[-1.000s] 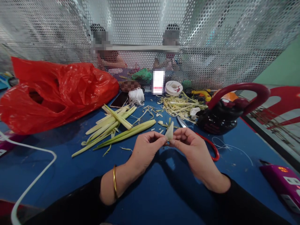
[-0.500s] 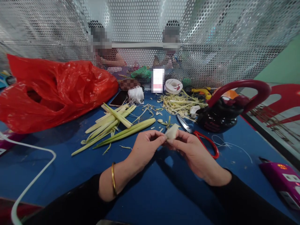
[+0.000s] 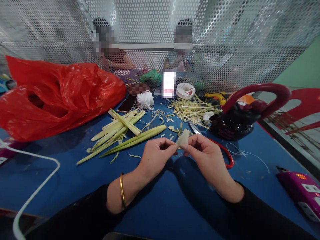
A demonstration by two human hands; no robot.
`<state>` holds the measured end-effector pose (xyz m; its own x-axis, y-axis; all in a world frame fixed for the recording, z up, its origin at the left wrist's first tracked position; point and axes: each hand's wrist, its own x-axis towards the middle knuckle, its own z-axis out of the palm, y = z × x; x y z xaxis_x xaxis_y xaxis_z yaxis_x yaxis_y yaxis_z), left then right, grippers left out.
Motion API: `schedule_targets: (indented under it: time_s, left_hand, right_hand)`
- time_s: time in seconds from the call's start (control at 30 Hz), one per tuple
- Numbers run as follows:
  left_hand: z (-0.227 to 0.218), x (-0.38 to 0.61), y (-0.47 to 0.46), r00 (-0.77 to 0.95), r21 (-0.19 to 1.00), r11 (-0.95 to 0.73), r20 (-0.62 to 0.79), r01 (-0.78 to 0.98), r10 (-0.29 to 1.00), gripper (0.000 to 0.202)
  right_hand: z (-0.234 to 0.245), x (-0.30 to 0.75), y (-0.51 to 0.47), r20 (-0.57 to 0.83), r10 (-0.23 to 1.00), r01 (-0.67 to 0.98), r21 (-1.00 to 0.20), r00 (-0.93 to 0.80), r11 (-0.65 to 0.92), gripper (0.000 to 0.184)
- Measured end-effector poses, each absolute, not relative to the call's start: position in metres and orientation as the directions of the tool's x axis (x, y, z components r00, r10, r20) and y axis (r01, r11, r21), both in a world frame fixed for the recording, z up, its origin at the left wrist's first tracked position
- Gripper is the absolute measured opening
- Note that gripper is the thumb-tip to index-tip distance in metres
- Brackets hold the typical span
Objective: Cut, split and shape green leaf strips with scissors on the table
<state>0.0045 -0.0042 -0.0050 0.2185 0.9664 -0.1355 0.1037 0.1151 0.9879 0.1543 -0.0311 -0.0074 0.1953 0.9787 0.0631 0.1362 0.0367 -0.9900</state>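
Note:
Between my hands is a pale, thin piece of leaf (image 3: pixel 184 137), pinched at its lower edge by both sets of fingertips. My left hand (image 3: pixel 156 156) grips it from the left, thumb against forefinger, with a gold bangle at the wrist. From the right, my right hand (image 3: pixel 207 158) holds the same piece between thumb and fingers. Scissors with red handles (image 3: pixel 229 160) lie behind my right hand, partly hidden by it. Long pale-green leaf stalks (image 3: pixel 120 131) are piled beyond my left hand. Small leaf scraps (image 3: pixel 172 128) lie just past the held piece.
A red plastic bag (image 3: pixel 62 96) fills the far left. White string (image 3: pixel 145 100), a ribbon spool (image 3: pixel 185 90) and shredded strips (image 3: pixel 192 110) lie at the back. A black pot with a maroon handle (image 3: pixel 232 125) stands right, near a purple power strip (image 3: pixel 301 193). A white cable (image 3: pixel 37 155) crosses left.
The leaf piece has tilted slightly between my fingertips, and my right hand has shifted a little, covering more of the scissors. Both hands keep hold of it.

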Motion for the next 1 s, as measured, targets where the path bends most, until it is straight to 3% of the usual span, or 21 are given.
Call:
schedule_targets:
  time_s: [0.2,0.37,0.6,0.77,1.0]
  left_hand:
    - [-0.0064,0.0033,-0.0016,0.158,0.984,0.176,-0.171,-0.019,0.972,0.013]
    - [-0.0107,0.0043,-0.0008,0.179,0.954,0.267,-0.241,-0.138,0.954,0.014]
    - [-0.0104,0.0043,-0.0066,0.307,0.861,0.452,-0.376,-0.233,0.874,0.021]
    - [-0.0074,0.0017,-0.0052,0.351,0.875,0.439,-0.353,-0.205,0.867,0.026]
    - [-0.0124,0.0068,-0.0049,0.253,0.903,0.343,-0.279,-0.26,0.926,0.021]
  right_hand:
    - [-0.0075,0.159,-0.0289,0.114,0.949,0.109,-0.99,0.294,0.085,0.014]
    - [-0.0103,0.1547,-0.0313,0.112,0.987,0.006,-0.994,0.115,0.112,0.015]
    - [-0.0144,0.1543,-0.0319,0.216,0.971,0.196,-0.962,0.106,0.192,0.006]
    - [-0.0124,0.1574,-0.0312,0.214,0.976,0.198,-0.959,0.026,0.205,0.006]
    - [-0.0102,0.1576,-0.0317,0.146,0.989,0.242,-0.96,-0.009,0.144,0.008]
